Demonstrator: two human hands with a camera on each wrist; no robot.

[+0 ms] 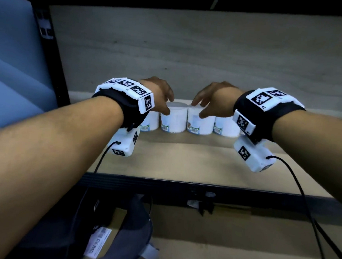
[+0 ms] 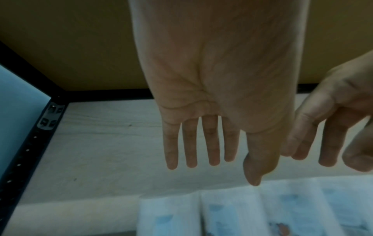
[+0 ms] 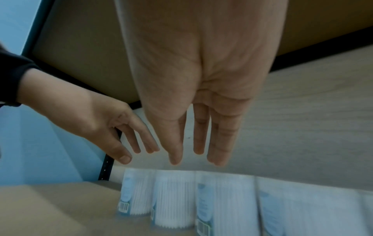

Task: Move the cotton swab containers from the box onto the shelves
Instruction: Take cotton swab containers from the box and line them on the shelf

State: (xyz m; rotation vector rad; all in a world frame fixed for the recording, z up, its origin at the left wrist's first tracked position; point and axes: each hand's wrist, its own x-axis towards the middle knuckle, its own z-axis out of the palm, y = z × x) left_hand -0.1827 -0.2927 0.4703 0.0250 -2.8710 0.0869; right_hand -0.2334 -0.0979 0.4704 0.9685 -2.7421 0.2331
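Several white cotton swab containers (image 1: 174, 119) with blue labels stand upright in a row at the back of the shelf (image 1: 184, 161). My left hand (image 1: 167, 105) hovers over the second container from the left, fingers straight and relaxed, holding nothing. My right hand (image 1: 199, 109) hovers beside it over the third container (image 1: 200, 121), also empty. In the left wrist view the left hand (image 2: 228, 172) hangs just above the containers (image 2: 232, 212). In the right wrist view the right hand (image 3: 196, 159) is above the row (image 3: 173, 199), with a gap below the fingertips.
A pale wood-grain back panel (image 1: 192, 49) closes the shelf behind the row. A black upright post (image 1: 55, 59) stands at the left, and a black rail (image 1: 161, 186) edges the shelf front. Below it lies a cardboard box (image 1: 218, 245). Wrist-camera cables (image 1: 296, 190) hang down.
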